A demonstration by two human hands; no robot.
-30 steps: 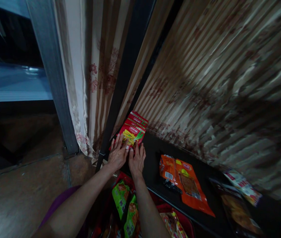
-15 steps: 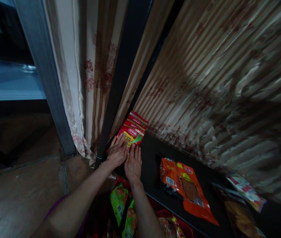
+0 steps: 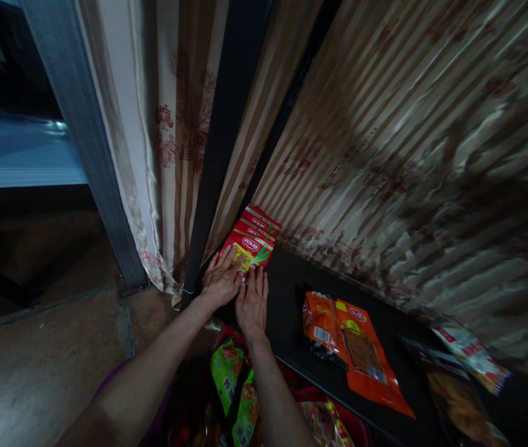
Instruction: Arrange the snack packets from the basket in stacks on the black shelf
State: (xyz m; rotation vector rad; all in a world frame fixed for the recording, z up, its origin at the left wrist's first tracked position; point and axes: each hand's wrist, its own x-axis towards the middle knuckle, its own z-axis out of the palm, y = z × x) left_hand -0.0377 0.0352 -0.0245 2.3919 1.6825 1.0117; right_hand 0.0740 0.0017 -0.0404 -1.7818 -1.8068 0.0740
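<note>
Several red snack packets [image 3: 252, 243] with yellow and green print lie overlapped at the left end of a black shelf [image 3: 286, 310]. My left hand [image 3: 221, 280] rests flat on the left part of the front packet, fingers spread. Beside it, my right hand [image 3: 252, 304] has its fingers stretched out, the tips at the near edge of the same packet. Neither hand is wrapped round anything. The lower parts of the packets are hidden under my hands.
Orange snack bags [image 3: 361, 347] lie further right on the shelf, then a dark clear-fronted bag [image 3: 459, 397] and a white-and-red packet [image 3: 471, 354]. Below stands a red basket [image 3: 359, 428] with green packets [image 3: 227, 369]. A striped curtain [image 3: 384, 155] and dark post [image 3: 226, 124] border the shelf.
The view has shifted slightly. My right hand has slid a little down the front packet, baring more of its print. My left hand stays on the packet.
</note>
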